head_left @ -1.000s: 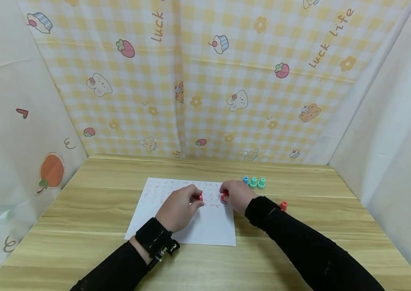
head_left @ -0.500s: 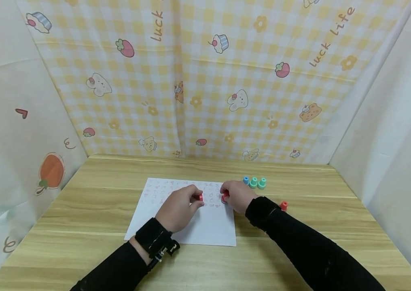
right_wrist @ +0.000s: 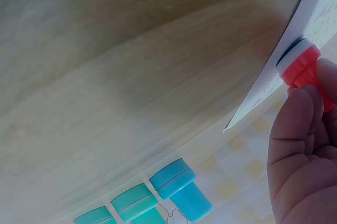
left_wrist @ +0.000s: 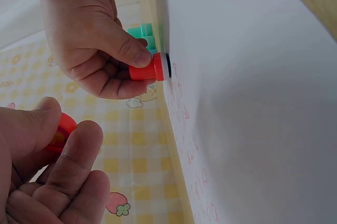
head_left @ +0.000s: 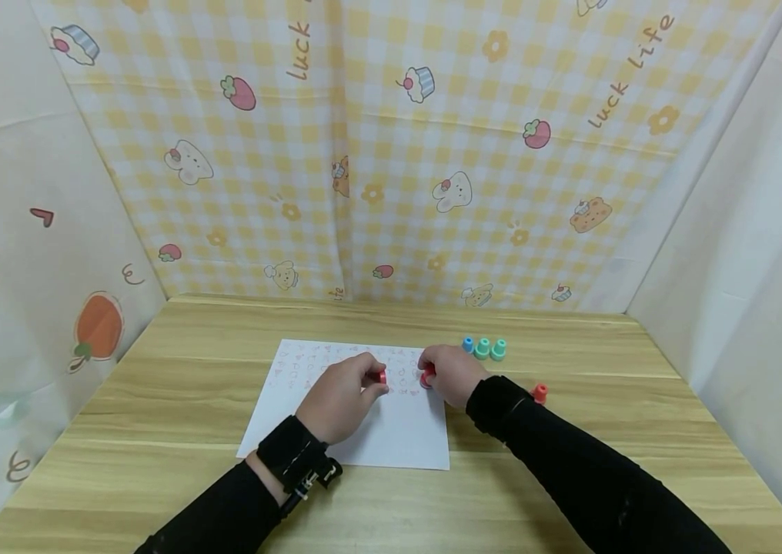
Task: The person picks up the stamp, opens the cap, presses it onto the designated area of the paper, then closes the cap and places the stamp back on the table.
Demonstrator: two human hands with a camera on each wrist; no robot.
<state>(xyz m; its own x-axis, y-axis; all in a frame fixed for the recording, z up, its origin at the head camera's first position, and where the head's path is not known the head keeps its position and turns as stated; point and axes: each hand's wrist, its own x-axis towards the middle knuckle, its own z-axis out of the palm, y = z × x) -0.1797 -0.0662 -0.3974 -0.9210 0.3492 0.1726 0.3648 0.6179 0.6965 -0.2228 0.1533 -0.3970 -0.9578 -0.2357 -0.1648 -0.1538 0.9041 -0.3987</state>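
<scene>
A white paper sheet (head_left: 394,438) lies on the table, its far half covered with rows of small red stamped marks. Near the sheet's right edge my right hand (head_left: 456,375) grips a red toy stamp (right_wrist: 305,66) by its handle, base down. The dark stamping face is at the paper; whether it presses on it I cannot tell. Over the middle of the sheet, my left hand (head_left: 339,396) pinches a small round red cap (left_wrist: 65,128) between thumb and fingers. Part of that cap is hidden by the fingers.
Behind my right hand stand a blue stamp (head_left: 468,345) and two green stamps (head_left: 490,349) in a row. Another red stamp (head_left: 539,393) sits beside my right wrist. A patterned cloth (head_left: 391,231) hangs behind the wooden table (head_left: 176,400).
</scene>
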